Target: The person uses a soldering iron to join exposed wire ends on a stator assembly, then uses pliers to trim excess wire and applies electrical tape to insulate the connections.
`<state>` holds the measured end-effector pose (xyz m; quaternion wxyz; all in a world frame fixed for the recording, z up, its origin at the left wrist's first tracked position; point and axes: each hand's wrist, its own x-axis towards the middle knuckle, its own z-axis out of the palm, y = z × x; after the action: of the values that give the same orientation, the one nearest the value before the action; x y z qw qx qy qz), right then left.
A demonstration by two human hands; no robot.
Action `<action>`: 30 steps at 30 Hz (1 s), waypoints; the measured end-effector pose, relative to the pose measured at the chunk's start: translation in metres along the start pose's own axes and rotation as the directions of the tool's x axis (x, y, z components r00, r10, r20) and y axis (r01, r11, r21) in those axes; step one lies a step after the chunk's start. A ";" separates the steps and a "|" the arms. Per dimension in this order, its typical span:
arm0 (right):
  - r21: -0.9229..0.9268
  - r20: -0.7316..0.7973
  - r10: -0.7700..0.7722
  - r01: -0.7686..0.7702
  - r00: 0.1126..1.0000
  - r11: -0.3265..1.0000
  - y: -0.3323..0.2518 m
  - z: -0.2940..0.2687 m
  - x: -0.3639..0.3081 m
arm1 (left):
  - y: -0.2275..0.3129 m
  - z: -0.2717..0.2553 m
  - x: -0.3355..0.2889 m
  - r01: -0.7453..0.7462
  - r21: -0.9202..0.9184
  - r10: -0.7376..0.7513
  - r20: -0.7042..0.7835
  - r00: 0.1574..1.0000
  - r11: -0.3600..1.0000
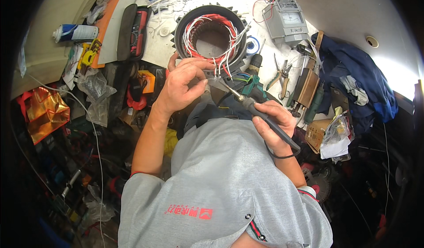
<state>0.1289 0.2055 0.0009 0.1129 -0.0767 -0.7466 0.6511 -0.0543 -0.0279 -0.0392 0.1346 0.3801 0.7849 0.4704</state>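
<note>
A motor stator (180, 38) in a black finned housing lies on the white bench, with red and white sleeved leads (230, 53) around its inner ring. Several lead ends hang over the near rim. My left hand (185, 82) is closed beside those ends, thumb and fingers bent together; what they pinch is too small to tell. My right hand (276, 122) grips the dark handle of a soldering iron (261, 111). Its metal tip slants up and left toward the lead ends, close to my left fingertips. Whether the tip touches a wire cannot be made out.
A grey analog meter (286, 20) stands at the far right. Pliers (282, 73), a power drill (254, 71) and a blue-white spool (252, 45) lie right of the stator. A red multimeter (138, 31) in its case and a spray can (76, 32) are left. Dark-blue cloth (349, 66) heaps at right.
</note>
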 end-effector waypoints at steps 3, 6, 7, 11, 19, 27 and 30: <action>0.002 -0.011 -0.013 0.013 1.000 1.000 0.000 0.000 0.000 | 0.000 -0.001 0.000 -0.008 0.019 0.007 0.010 1.000 1.000; 0.004 -0.011 -0.014 0.014 1.000 1.000 0.002 0.000 -0.001 | 0.000 -0.001 0.000 0.004 0.007 -0.004 0.010 1.000 1.000; -0.001 -0.010 -0.017 0.017 1.000 1.000 0.002 0.000 0.000 | 0.000 -0.001 0.000 0.002 0.006 -0.002 0.009 1.000 1.000; -0.024 0.003 -0.022 0.022 1.000 0.999 0.001 0.002 0.000 | 0.000 -0.001 0.000 -0.004 0.008 0.004 0.009 1.000 1.000; -0.050 0.017 -0.105 0.106 0.994 0.993 0.003 0.004 0.003 | 0.001 -0.001 0.001 0.008 -0.002 -0.008 0.008 1.000 1.000; -0.011 0.006 -0.059 0.059 0.998 0.998 0.003 0.005 0.003 | 0.004 0.001 0.002 -0.008 0.049 0.009 -0.026 1.000 0.999; 0.018 -0.002 -0.015 0.015 1.000 1.000 0.005 0.005 0.000 | 0.003 0.002 0.003 0.003 0.045 -0.001 -0.031 1.000 0.999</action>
<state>0.1272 0.2012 -0.0048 0.1191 -0.0707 -0.7413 0.6567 -0.0536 -0.0236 -0.0370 0.1143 0.3750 0.7978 0.4580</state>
